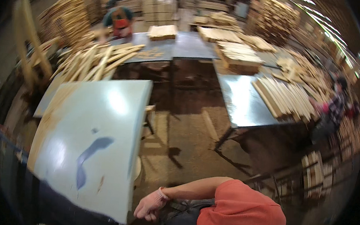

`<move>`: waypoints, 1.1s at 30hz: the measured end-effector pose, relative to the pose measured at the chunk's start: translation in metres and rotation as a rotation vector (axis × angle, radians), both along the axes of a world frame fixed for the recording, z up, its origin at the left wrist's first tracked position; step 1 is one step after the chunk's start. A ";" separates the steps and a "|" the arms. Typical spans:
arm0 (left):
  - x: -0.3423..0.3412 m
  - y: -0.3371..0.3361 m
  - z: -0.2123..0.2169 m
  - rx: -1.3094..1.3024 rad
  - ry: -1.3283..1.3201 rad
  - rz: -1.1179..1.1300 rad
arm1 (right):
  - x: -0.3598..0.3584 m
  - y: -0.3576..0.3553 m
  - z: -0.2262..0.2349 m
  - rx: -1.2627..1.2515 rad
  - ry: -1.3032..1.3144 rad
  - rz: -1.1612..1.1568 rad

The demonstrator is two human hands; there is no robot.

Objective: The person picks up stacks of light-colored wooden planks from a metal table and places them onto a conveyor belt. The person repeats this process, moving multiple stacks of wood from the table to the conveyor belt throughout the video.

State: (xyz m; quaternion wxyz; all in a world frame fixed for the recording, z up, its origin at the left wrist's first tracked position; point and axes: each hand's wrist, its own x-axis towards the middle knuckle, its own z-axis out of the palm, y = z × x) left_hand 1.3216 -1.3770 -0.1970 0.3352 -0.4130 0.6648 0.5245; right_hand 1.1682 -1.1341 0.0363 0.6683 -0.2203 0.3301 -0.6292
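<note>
My right hand [151,204], in a pale pinkish glove, hangs at the near right corner of a large pale sheet-topped table [99,119]. Its fingers curl inward in a loose fist, and no object shows in them. The bare forearm comes out of a red sleeve and bends across a dark apron. My left hand is out of sight. Dark bluish smears mark the tabletop, and brown dust runs along its left side.
Long wooden strips [91,61] lie piled beyond the table. At right, a metal-topped table [240,96] bears a row of strips [282,97], with a person [337,106] beside it. Another person [120,21] bends over the far left worktable. A loose board [210,124] lies on the floor.
</note>
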 end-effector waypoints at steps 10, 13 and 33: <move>-0.109 0.166 0.007 -0.036 -0.024 -0.460 | 0.143 0.408 -0.238 1.488 0.887 -0.421; -0.157 0.221 0.009 -0.036 -0.001 -0.550 | 0.221 0.446 -0.278 1.628 0.554 -0.613; -0.498 0.497 -0.094 -0.106 -0.005 -0.815 | 0.107 0.568 -0.244 1.196 -0.995 -1.676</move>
